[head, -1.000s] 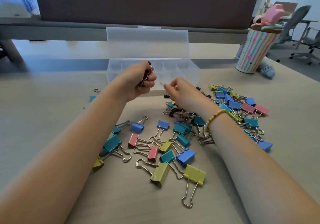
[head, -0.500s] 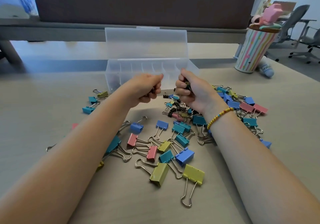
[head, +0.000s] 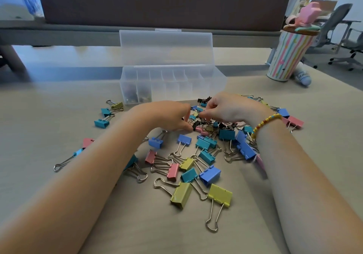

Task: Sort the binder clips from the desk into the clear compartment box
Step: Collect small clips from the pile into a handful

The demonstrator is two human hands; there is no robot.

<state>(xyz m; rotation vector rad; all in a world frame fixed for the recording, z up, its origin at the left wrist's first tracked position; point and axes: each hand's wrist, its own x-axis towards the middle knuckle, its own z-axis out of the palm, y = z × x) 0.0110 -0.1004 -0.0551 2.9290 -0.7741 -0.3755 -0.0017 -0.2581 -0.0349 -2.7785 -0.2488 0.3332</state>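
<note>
Only one legible marking: letters "HOM" on a pale blue object lying far right behind the striped cup. Rest of word cut off. Nothing else readable.

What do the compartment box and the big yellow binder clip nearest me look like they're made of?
The compartment box looks like frosted translucent plastic: its dividers show through the walls. The yellow binder clip looks like painted sheet metal with shiny bare wire handles, probably steel.

look at the striped cup at the far right of the desk. a pink toy sits on top of it. a small pale blue thing lies just right of the cup. behind the cup you see grey office chairs. far left of it runs a dark wall panel.
</note>
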